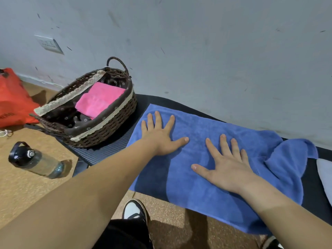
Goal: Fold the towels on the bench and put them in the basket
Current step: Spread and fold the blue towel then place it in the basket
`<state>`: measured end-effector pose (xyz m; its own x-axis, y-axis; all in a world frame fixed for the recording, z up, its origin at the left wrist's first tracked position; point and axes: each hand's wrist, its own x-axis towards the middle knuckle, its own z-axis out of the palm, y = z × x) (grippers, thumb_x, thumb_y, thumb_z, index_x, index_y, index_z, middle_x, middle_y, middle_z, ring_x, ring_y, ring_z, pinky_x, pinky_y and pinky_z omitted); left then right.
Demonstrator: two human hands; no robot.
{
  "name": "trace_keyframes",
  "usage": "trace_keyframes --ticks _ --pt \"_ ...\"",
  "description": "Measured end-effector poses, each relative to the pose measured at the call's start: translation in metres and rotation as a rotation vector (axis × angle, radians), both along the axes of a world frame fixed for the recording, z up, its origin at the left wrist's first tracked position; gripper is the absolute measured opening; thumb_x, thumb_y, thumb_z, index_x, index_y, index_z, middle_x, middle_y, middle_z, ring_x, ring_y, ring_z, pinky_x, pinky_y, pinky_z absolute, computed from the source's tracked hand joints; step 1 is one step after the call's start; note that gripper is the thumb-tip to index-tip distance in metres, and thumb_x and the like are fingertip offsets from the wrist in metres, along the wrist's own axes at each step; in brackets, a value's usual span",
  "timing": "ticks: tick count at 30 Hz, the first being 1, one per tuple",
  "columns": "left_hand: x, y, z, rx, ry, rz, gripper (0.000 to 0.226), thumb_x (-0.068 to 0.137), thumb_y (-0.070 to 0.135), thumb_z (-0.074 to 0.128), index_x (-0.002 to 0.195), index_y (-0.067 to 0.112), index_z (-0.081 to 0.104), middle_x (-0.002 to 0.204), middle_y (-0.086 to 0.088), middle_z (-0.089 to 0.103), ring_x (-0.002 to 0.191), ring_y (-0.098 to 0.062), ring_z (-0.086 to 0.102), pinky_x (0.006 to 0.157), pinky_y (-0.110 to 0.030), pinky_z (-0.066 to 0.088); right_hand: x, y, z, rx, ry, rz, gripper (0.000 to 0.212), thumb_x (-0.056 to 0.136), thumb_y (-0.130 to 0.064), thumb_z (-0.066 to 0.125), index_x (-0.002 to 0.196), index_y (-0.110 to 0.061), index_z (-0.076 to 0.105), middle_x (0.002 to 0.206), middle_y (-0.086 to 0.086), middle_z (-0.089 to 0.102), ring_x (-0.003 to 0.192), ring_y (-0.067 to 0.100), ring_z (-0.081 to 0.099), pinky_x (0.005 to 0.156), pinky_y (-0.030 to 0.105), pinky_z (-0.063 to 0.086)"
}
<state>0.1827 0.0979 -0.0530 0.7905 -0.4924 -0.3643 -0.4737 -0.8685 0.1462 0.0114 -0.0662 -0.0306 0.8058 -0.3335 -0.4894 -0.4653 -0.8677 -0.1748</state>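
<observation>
Left hand (159,136) and right hand (228,165) press flat, fingers spread, holding nothing, on towel (197,203) overhanging bench (120,142) at six o'clock; basket (107,130) at ten o'clock, wall (197,51) at twelve.

Head camera, wide-angle, tilted forward and down over the bench (111,148).

It looks from above, close over both forearms. The left hand (159,137) and right hand (228,168) lie mid-frame on the towel (197,194), with the basket (107,130) left of centre. The wall (197,51) fills the top half. A shoe (133,209) and the floor (27,186) line the bottom edge.
</observation>
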Motion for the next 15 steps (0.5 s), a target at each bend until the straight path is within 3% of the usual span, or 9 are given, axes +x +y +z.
trace_keyframes --ticks 6,11,15 --pt "0.041 -0.002 -0.001 -0.041 -0.068 -0.065 0.1 0.082 0.094 0.029 0.162 0.046 -0.006 0.17 -0.01 -0.024 0.156 -0.035 -0.024 0.126 -0.055 -0.012 0.015 0.0 -0.009 0.117 -0.223 0.033 0.095 0.089 -0.082 0.04 0.163 -0.042 -0.005 0.17 -0.003 -0.027 0.154 0.02 -0.031 0.126 0.048 -0.016" --pt "0.027 -0.005 0.001 -0.051 -0.211 -0.147 0.081 0.099 0.073 0.022 0.165 0.032 -0.002 0.172 -0.011 -0.017 0.158 -0.038 -0.015 0.127 -0.056 -0.005 0.001 -0.004 0.003 0.148 -0.317 0.098 0.088 0.095 -0.069 0.048 0.165 -0.036 0.006 0.172 -0.001 -0.02 0.157 0.019 -0.023 0.127 0.043 -0.011" --pt "-0.02 -0.032 0.014 -0.123 -0.218 -0.193 0.072 0.103 0.055 0.041 0.164 0.023 0.021 0.173 -0.015 -0.008 0.159 -0.039 -0.007 0.127 -0.056 0.002 -0.02 -0.028 0.018 0.117 -0.335 0.102 0.08 0.096 -0.067 0.049 0.163 -0.03 0.025 0.174 0.004 -0.008 0.159 0.021 -0.016 0.127 0.042 -0.008"
